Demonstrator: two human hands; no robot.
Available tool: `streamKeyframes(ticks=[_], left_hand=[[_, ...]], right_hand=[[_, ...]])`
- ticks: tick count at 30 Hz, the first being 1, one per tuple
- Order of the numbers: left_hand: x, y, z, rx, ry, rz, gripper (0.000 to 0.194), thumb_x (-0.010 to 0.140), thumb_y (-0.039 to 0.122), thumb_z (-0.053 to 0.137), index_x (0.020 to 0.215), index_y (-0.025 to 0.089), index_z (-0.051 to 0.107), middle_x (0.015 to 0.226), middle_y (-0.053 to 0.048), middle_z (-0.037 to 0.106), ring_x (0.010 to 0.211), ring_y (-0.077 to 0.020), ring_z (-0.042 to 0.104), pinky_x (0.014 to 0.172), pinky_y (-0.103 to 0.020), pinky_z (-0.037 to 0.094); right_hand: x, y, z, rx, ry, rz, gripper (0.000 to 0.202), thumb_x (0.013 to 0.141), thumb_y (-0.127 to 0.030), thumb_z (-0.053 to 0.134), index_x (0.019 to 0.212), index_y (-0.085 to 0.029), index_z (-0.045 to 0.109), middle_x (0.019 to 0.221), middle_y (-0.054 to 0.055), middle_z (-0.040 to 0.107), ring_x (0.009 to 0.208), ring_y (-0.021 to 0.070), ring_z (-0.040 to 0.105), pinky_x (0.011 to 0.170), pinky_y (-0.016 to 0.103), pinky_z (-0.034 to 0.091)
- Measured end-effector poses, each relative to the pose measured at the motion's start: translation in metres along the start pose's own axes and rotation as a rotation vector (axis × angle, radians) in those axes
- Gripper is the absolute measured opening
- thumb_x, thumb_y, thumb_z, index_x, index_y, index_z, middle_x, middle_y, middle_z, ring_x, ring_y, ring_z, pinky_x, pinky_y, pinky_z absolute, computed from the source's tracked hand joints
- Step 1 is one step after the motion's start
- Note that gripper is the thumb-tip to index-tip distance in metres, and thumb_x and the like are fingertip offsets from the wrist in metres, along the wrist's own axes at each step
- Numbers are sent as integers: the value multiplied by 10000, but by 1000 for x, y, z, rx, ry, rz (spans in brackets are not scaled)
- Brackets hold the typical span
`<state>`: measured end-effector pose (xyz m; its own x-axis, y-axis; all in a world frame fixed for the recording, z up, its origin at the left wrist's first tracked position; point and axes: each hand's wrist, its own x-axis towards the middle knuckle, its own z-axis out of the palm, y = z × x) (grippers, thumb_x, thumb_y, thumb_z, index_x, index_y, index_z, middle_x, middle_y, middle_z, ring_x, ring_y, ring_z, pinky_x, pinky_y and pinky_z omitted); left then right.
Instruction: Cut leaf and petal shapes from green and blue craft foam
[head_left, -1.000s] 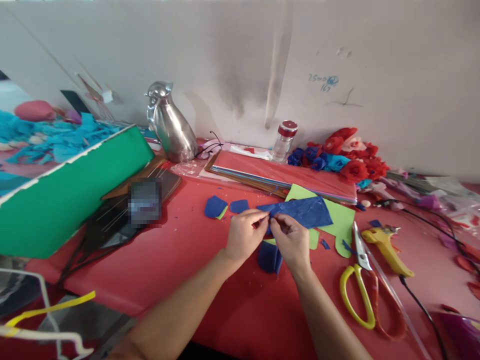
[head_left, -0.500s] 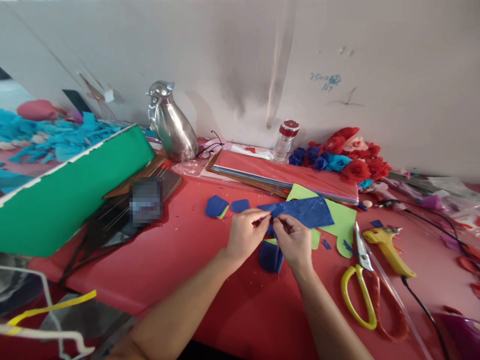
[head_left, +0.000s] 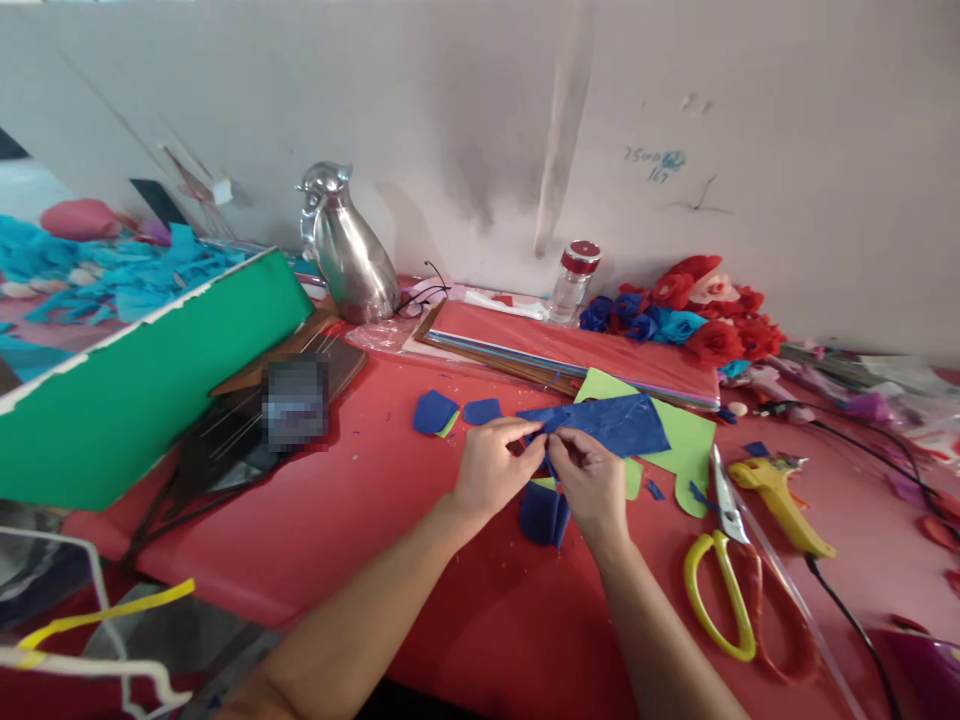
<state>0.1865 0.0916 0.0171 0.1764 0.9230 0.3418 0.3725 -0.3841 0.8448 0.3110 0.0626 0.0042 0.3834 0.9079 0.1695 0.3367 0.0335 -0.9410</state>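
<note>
My left hand [head_left: 499, 460] and my right hand [head_left: 592, 485] meet over the table, thumbs and fingertips pinched together on a small piece of blue paper [head_left: 553, 465]. Most of that piece is hidden by the fingers. Just beyond lies a wide strip of blue crepe paper [head_left: 622, 425], resting over a light green cut-out sheet [head_left: 686, 440]. Below the fingertips sits a folded blue piece [head_left: 541, 515] with a green edge. Left of my left hand are two more cut blue pieces, one a rounded petal shape [head_left: 435, 412], the other a smaller piece [head_left: 482, 411].
Scissors [head_left: 727, 530] with yellow and red handles and a yellow glue gun [head_left: 784, 505] lie to the right. Behind are a paper stack [head_left: 577, 350], paper flowers [head_left: 712, 335], a glass bottle [head_left: 574, 285] and a steel jug [head_left: 352, 255]. A green box [head_left: 165, 370] stands left.
The view has shifted very slightly. Both hands stay in the same place, still pinching the small blue piece, with only a slight movement of the fingertips.
</note>
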Motion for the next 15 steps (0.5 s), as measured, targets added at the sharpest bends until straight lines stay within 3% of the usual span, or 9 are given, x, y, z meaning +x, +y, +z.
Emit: streamKeyframes(ticks=[4,7,11,15], left_hand=[[1,0,-2,21,-7,-15,178,790,193,592,847,185,761,882,-70,768,815,-188,704,787,-287,529],[5,0,-3,-22,10,-149,151,764,212,585,758,186,733,739,-43,738,666,-166,662,654,-265,497],[12,-3,-3,-383,15,-434,125,721,264,589,687,172,667,548,22,619,464,-110,551,507,-230,409],[16,-7,-2,-742,28,-662,132,629,283,665,662,169,606,507,51,561,463,-97,573,483,-197,359]], right_hand=[[1,1,-1,-82,-13,-59,221,754,-381,571,723,-197,690,692,27,702,646,193,626,656,296,473],[0,0,-2,-105,-15,-49,186,761,-352,556,724,-200,657,648,0,651,604,168,580,622,279,440],[1,-1,-5,15,45,38,129,764,-299,519,703,-207,586,580,-39,539,540,130,474,535,245,376],[5,5,-6,187,99,57,119,761,-282,506,662,-217,516,595,-48,490,571,124,458,560,241,383]])
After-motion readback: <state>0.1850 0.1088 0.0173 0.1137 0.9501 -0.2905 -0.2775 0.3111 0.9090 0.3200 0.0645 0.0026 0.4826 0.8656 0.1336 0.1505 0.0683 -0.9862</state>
